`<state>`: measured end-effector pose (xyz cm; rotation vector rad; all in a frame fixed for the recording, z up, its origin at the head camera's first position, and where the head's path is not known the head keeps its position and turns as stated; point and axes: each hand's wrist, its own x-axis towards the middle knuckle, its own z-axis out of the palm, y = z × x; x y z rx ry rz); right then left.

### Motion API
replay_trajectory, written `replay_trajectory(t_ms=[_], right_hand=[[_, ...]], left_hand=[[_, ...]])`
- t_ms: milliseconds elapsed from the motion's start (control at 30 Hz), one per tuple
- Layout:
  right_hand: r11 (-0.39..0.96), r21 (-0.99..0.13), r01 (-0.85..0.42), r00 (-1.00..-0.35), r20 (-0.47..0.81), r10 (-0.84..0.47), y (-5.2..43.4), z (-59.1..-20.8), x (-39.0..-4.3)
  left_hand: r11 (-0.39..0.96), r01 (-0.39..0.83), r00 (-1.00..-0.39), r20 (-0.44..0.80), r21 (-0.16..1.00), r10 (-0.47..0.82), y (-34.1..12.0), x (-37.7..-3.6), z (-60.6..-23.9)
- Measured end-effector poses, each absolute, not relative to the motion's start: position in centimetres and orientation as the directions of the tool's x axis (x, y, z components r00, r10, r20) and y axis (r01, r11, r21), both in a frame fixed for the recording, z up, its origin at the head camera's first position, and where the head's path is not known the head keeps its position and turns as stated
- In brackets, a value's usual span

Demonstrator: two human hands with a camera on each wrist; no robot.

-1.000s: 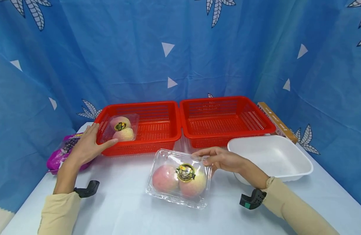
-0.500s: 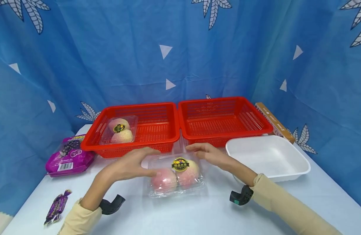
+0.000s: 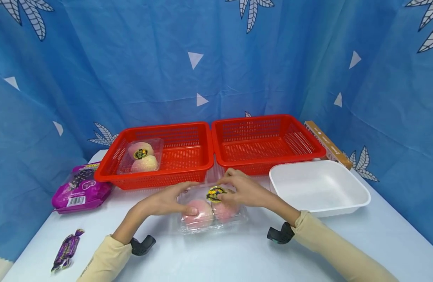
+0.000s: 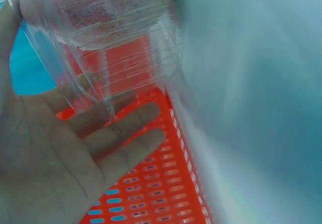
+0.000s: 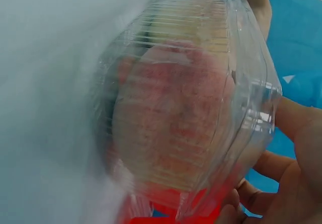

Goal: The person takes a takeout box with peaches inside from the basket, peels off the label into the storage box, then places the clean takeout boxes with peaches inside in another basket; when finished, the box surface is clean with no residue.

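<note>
On the bench (image 3: 188, 258), a clear box (image 3: 211, 217) with two peaches is flanked by both hands: its left end is touched by the left hand (image 3: 163, 201), thumb on the lid, fingers outstretched, while its far right edge is pinched by the right hand (image 3: 245, 190)! Behind, two peaches in another box (image 3: 157, 150) are held by the left red basket (image 3: 184, 156).

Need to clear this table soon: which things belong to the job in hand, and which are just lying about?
Likely in the job:
clear fruit box, between the left hand and right hand
left red basket, holding a similar box

Seemingly just lying about:
right red basket
white tub
brown box
purple grape pack
purple-wrapped candy
</note>
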<state>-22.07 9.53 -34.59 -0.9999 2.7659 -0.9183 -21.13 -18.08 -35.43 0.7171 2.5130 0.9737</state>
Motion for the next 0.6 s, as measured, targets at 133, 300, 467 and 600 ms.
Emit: replay_trajectory(t_ms=[133,300,467,600], right_hand=[[0.615,-0.546,-0.569,-0.784,0.135,-0.606,8.9,-34.5,-22.1],[0.581,-0.578,-0.572,-0.784,0.178,-0.595,8.2,-34.5,-22.3],[0.548,-0.607,-0.575,-0.772,0.183,-0.608,7.8,-34.5,-22.7],[0.445,-0.725,-0.525,-0.754,0.155,-0.638,8.4,-34.2,-22.9]], left_hand=[[0.638,0.317,-0.816,-0.141,0.702,0.561,-18.1,-21.1,-35.5],[0.628,0.327,-0.809,-0.134,0.707,0.572,-18.1,-21.2,-35.6],[0.62,0.332,-0.805,-0.13,0.711,0.579,-18.1,-21.3,-35.6],[0.615,0.336,-0.799,-0.13,0.713,0.587,-18.1,-21.3,-35.6]])
